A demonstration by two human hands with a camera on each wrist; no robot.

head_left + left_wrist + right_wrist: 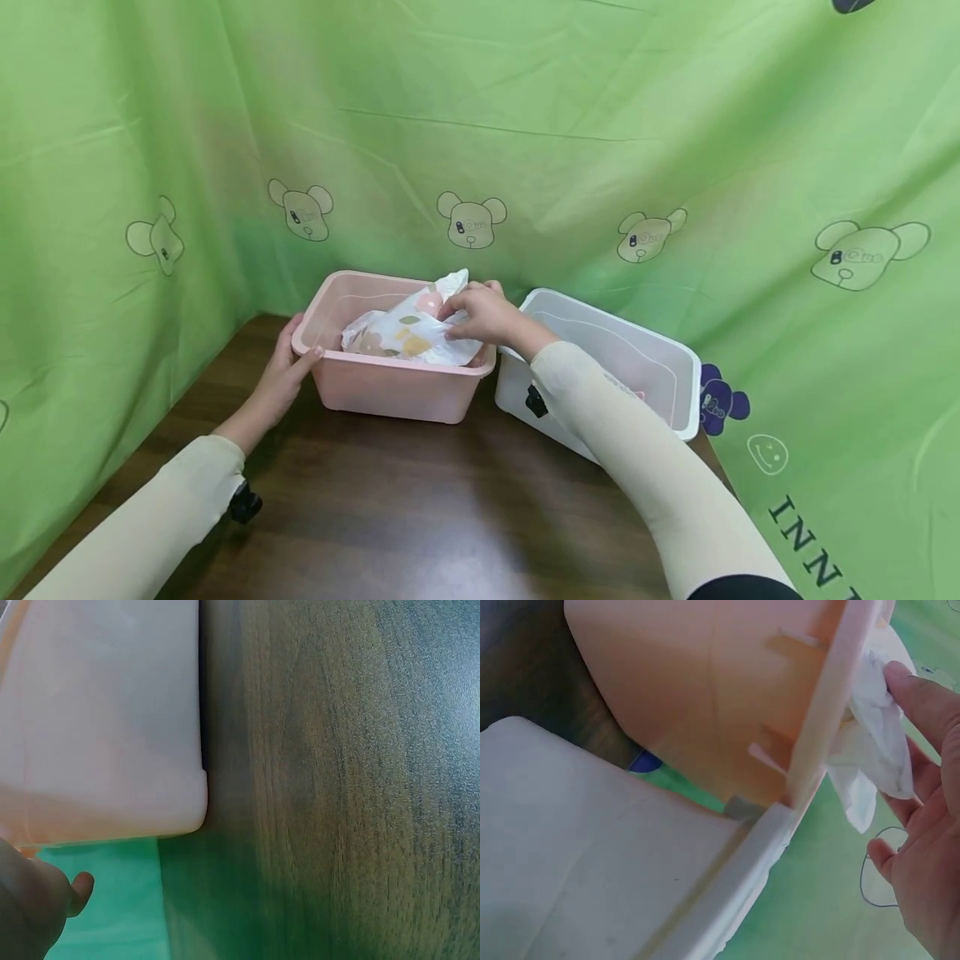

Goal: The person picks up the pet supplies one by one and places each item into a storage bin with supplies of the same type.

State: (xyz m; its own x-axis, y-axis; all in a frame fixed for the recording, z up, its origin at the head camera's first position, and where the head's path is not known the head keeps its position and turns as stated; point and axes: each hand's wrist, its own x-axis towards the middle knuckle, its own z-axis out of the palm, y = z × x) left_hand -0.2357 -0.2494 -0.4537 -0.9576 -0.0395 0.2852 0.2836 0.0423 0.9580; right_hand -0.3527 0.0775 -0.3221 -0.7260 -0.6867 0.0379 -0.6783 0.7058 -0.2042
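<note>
A pink plastic storage bin (397,390) stands on the table. My left hand (283,360) grips its left end, with the thumb at the rim and the fingers along the outer side. In the left wrist view, part of that hand (34,900) shows beside the bin's wall (105,727). A crumpled white bag (408,329) with a flower and leaf print lies in the bin and rises above the rim. My right hand (487,312) pinches the bag's right part between thumb and fingers. Up close, the right wrist view shows the thin, wrinkled bag (877,731) at the fingertips.
To the right, close by the pink bin, stands a white bin (696,400), set at an angle; my right forearm covers part of it. A green printed curtain (480,150) hangs behind and at both sides of the brown wooden table (390,508).
</note>
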